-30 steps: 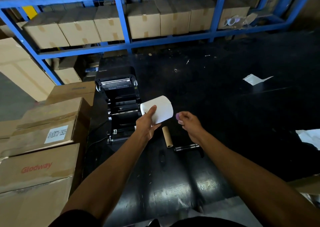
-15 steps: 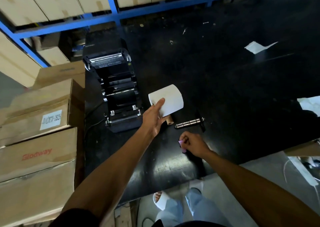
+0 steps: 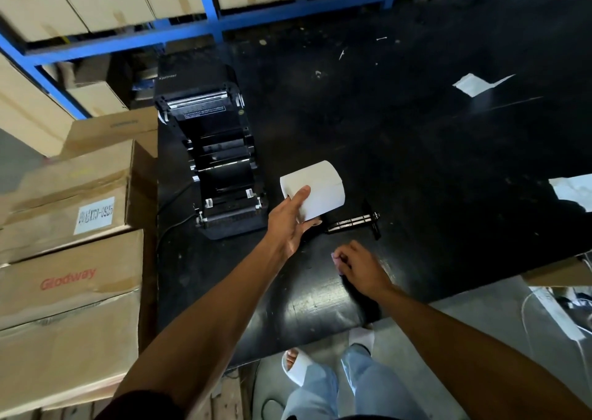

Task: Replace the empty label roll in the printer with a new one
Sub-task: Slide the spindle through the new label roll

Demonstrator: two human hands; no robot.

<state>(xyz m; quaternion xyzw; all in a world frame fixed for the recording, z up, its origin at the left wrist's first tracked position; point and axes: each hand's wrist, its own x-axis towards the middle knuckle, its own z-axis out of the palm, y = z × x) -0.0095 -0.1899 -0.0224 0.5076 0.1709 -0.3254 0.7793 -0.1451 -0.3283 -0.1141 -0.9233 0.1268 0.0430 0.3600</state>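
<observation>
The black label printer [image 3: 221,163] stands open at the left end of the black table [image 3: 416,163], its roll bay bare. My left hand [image 3: 288,224] holds a white label roll [image 3: 320,186] just right of the printer, a little above the table. A black spindle [image 3: 352,221] lies on the table beside the roll. My right hand [image 3: 358,269] rests low near the table's front edge, fingers curled around a small pink piece at its fingertips. The empty cardboard core is hidden behind my left hand and the roll.
Stacked cardboard boxes [image 3: 70,259] stand against the table's left side. A blue rack [image 3: 208,19] with more boxes runs along the back. White paper scraps [image 3: 474,83] lie at the right of the table. My feet show below the front edge.
The view has tilted down. My right hand has dropped from beside the roll to the table near the front edge. My left hand still holds the roll by the printer.
</observation>
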